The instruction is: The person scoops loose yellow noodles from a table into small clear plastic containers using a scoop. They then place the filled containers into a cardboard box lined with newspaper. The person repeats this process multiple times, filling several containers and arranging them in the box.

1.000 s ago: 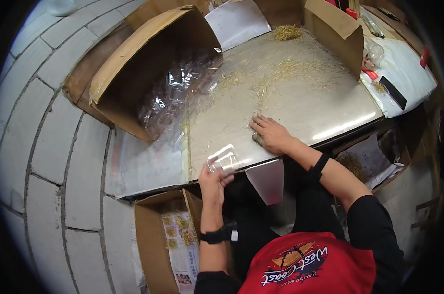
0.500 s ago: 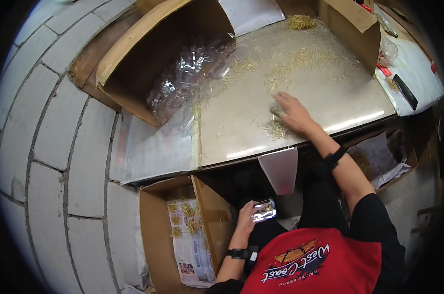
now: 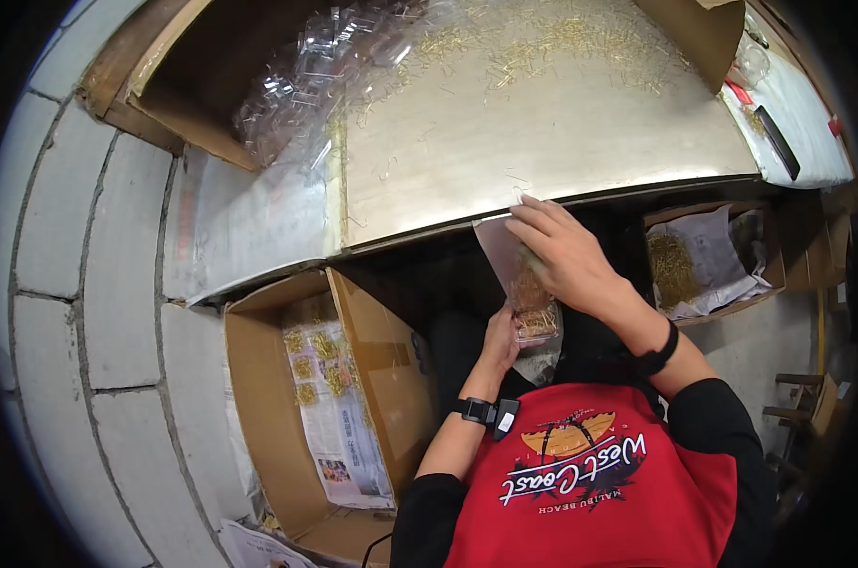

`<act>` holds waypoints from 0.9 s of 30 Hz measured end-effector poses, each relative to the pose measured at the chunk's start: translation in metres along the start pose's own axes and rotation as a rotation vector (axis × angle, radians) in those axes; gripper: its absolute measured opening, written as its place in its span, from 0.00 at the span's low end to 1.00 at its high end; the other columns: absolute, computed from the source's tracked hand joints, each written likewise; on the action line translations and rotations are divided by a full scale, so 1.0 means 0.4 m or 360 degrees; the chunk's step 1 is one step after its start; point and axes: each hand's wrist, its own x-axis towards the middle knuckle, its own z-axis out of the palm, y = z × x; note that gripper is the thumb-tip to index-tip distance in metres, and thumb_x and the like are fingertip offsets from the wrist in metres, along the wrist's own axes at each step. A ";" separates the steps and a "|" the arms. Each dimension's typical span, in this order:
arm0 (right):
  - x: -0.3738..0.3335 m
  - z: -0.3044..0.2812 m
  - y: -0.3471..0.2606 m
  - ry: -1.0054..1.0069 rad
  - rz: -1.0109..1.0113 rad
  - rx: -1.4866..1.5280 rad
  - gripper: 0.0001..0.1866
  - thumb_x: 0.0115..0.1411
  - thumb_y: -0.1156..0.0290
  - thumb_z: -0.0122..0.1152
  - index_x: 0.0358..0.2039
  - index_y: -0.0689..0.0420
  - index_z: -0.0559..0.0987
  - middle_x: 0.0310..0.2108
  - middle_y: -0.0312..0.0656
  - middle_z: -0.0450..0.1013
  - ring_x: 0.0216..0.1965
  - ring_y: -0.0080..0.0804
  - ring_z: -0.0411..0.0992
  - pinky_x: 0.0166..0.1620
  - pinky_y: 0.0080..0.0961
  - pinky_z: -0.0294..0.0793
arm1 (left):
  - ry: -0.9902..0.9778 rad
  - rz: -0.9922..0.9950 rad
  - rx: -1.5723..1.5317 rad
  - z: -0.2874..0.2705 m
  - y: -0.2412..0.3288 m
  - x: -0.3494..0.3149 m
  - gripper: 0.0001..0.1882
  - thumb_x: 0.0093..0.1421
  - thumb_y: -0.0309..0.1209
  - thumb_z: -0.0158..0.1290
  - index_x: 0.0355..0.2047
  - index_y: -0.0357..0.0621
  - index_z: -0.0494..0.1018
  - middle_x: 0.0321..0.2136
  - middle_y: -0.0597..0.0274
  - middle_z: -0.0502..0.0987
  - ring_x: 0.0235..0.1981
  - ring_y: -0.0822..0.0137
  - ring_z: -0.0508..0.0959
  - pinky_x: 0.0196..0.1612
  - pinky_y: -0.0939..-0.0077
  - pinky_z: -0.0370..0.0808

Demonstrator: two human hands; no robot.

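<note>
My left hand (image 3: 501,339) grips a small clear plastic box (image 3: 538,326) below the table's front edge. Thin golden wire pieces (image 3: 527,287) lie in the chute just above the box, and more show inside it. A pale sloping chute (image 3: 496,244) runs from the table edge down to the box. Over the chute is my right hand (image 3: 573,260), its fingers stretched out and its palm turned down to the wire pieces. What lies under that palm is mostly hidden. One loose wire piece (image 3: 517,177) rests on the table near my right fingertips.
More golden wire pieces spread across the back of the table (image 3: 429,180). Clear plastic boxes (image 3: 306,71) spill from a cardboard box at back left. Below stand a newspaper-lined carton (image 3: 367,379) with golden clusters and another carton (image 3: 713,312) on the right. A black bar (image 3: 777,142) lies far right.
My right hand has swept from the tabletop toward me, onto the chute, and the wire pieces came along. My left hand has brought the clear box up under the chute.
</note>
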 end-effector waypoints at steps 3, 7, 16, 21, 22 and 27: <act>-0.077 -0.034 0.016 -0.0012 -0.0048 0.0236 0.17 0.49 0.81 0.56 0.43 0.61 0.75 0.45 0.46 0.71 0.50 0.43 0.68 0.50 0.33 0.71 | 0.0014 0.0077 -0.0068 -0.001 -0.015 -0.009 0.24 0.67 0.44 0.33 0.54 0.39 0.62 0.44 0.51 0.74 0.38 0.56 0.80 0.34 0.62 0.82; -0.175 -0.027 0.042 -0.0160 0.0190 0.0528 0.14 0.50 0.81 0.57 0.40 0.62 0.76 0.40 0.48 0.73 0.43 0.46 0.73 0.45 0.33 0.74 | -0.0002 0.0101 -0.0041 -0.008 -0.019 -0.024 0.24 0.67 0.45 0.34 0.53 0.38 0.62 0.44 0.53 0.74 0.40 0.59 0.79 0.34 0.63 0.81; -0.151 -0.022 0.062 0.0035 0.0032 0.0619 0.15 0.50 0.79 0.56 0.41 0.63 0.75 0.41 0.51 0.73 0.42 0.50 0.72 0.45 0.33 0.74 | 0.0033 0.0076 0.0138 -0.046 -0.034 -0.044 0.18 0.66 0.37 0.40 0.50 0.39 0.65 0.42 0.55 0.76 0.39 0.61 0.80 0.34 0.65 0.81; 0.154 -0.050 0.179 0.0330 0.0105 0.0194 0.17 0.55 0.74 0.55 0.46 0.61 0.73 0.47 0.53 0.70 0.49 0.51 0.68 0.52 0.35 0.68 | 0.0072 0.0068 0.0132 -0.098 -0.039 -0.041 0.16 0.65 0.34 0.41 0.50 0.38 0.65 0.41 0.54 0.76 0.40 0.61 0.79 0.35 0.66 0.81; 0.232 -0.055 0.201 0.0183 0.0287 0.0124 0.19 0.57 0.70 0.53 0.49 0.61 0.70 0.51 0.54 0.67 0.52 0.52 0.65 0.53 0.36 0.66 | -0.0009 0.0074 0.0005 -0.109 -0.038 -0.038 0.17 0.66 0.36 0.40 0.50 0.38 0.65 0.42 0.53 0.75 0.41 0.60 0.79 0.36 0.64 0.81; 0.420 -0.006 0.369 -0.0218 0.0342 -0.0347 0.26 0.62 0.60 0.46 0.58 0.58 0.61 0.61 0.54 0.55 0.60 0.53 0.56 0.58 0.38 0.62 | -0.0152 0.0119 -0.0175 -0.088 -0.010 -0.040 0.18 0.66 0.34 0.38 0.52 0.37 0.62 0.47 0.49 0.72 0.48 0.55 0.75 0.45 0.56 0.77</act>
